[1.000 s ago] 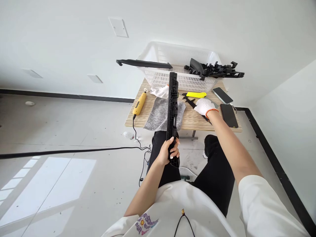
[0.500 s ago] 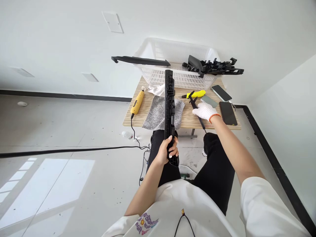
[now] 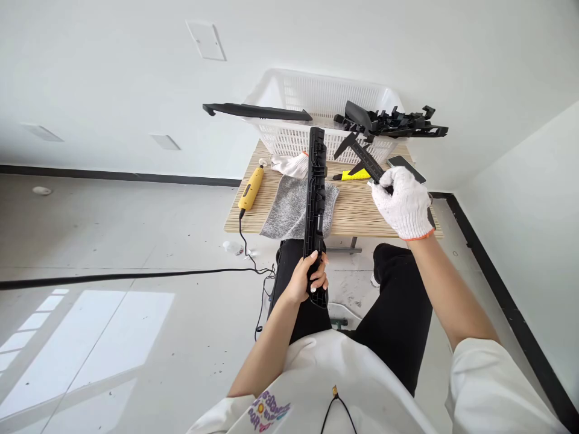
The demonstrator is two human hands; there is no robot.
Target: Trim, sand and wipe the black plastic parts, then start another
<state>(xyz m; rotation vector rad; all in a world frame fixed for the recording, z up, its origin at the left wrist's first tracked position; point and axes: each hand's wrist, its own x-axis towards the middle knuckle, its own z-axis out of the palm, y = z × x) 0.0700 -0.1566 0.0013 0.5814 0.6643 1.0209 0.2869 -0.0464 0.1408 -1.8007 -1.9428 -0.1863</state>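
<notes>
My bare left hand (image 3: 309, 278) is wrapped round the near end of a long black plastic part (image 3: 315, 193), which points away from me over the small wooden table (image 3: 353, 214). My right hand (image 3: 401, 202), in a white knit glove, is closed on a slim black caliper-like tool (image 3: 359, 155) and holds it raised above the table's right side. The tool's forked end points up towards the white basket (image 3: 316, 114).
A grey cloth (image 3: 289, 208), a yellow corded power tool (image 3: 251, 188), a spare white glove (image 3: 289, 164) and a yellow-handled knife (image 3: 355, 175) lie on the table. Phones (image 3: 404, 161) lie at its right. Black plastic parts (image 3: 393, 123) rest across the basket. A cable (image 3: 136, 277) crosses the floor.
My right hand has picked the black tool up off the table and lifted it up and to the right. My left hand keeps its grip on the long part.
</notes>
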